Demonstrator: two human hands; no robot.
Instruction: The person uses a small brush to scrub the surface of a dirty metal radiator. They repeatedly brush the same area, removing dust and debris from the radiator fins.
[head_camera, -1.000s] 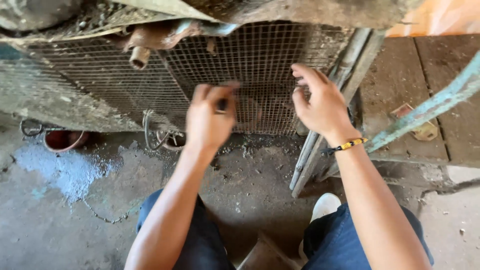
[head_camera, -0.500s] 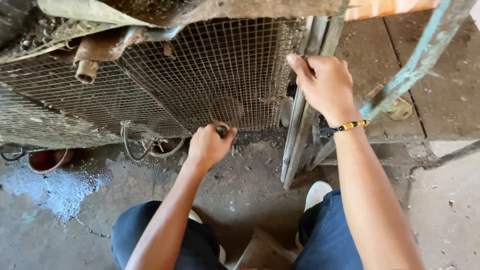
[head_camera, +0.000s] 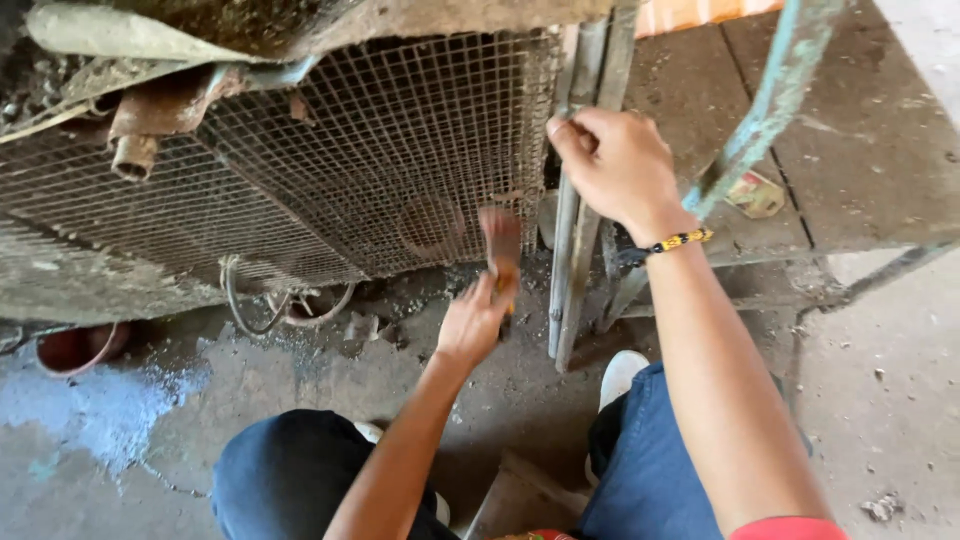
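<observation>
Down low at the wire mesh panel (head_camera: 300, 180), the left hand (head_camera: 472, 325) is clenched around the handle of a small brush (head_camera: 502, 250), and the brush head is blurred, raised against the lower right corner of the mesh, just above the dirty concrete floor (head_camera: 330, 390). The fingers wrap the handle tightly, thumb side up, forearm reaching out from between the knees. Over on the right, the right hand (head_camera: 615, 165) is closed on the upright metal bars (head_camera: 575, 260) that run along the right edge of the mesh, fingers curled round the top part of them, a yellow and black beaded bracelet (head_camera: 670, 243) at the wrist. The bars lean slightly, their feet on the floor near a white shoe (head_camera: 620, 375). At the upper left of the mesh a rusty pipe (head_camera: 140, 135) sticks out, open end pointing down, and below the bottom edge a loop of wire (head_camera: 285, 300) hangs toward the floor. At the far left edge of the floor sits a reddish bowl (head_camera: 75, 345), partly tucked under the frame, beside a pale blue powdery stain (head_camera: 105, 405). To the right of the bars, a turquoise painted rod (head_camera: 775, 100) slants across wooden planks (head_camera: 860, 130).
</observation>
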